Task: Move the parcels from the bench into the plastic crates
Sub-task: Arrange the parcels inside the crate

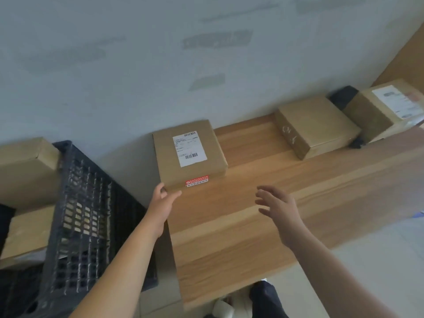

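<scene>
One dark crate (91, 216), contents unclear, left hand (161, 203) touching parcel (189, 154)

A flat cardboard parcel (189, 157) with a white label lies at the left end of the wooden bench (263, 203), against the wall. The left hand (163, 204) touches its near left corner, thumb along the front edge. At three o'clock from it the right hand (278, 208) hovers above the wood, fingers spread. Two more boxes (315, 126) sit toward two o'clock. A dark plastic crate (91, 226) stands at nine o'clock.
</scene>
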A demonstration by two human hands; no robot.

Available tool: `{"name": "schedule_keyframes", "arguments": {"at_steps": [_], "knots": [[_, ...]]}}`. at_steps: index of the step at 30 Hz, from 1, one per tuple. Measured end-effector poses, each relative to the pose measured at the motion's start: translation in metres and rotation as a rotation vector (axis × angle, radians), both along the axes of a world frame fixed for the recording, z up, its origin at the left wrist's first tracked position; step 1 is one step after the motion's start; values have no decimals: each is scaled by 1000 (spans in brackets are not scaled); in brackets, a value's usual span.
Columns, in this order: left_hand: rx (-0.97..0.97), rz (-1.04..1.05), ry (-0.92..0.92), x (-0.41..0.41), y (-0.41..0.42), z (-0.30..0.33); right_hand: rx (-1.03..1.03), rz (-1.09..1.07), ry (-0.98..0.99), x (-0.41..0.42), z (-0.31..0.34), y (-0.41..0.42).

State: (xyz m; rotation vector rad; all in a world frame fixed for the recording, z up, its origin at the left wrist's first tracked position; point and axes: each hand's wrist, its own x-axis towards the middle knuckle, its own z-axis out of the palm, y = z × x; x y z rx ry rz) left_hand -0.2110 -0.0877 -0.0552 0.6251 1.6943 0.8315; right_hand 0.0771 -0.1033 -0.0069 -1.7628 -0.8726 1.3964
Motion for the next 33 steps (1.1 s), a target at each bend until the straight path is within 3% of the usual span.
{"name": "schedule_keyframes", "arguments": {"at_steps": [8, 15, 24, 33], "knots": [[-72, 179, 135, -15, 65, -7, -128, 384, -94, -31, -42, 167], [-148, 197, 168, -24, 114, -27, -258, 512, -38, -63, -83, 247], [-121, 187, 172, -14, 109, -32, -276, 548, 6, -76, -104, 250], [-11, 207, 147, 32, 16, -13, -163, 482, -9, -19, -78, 166]]}}
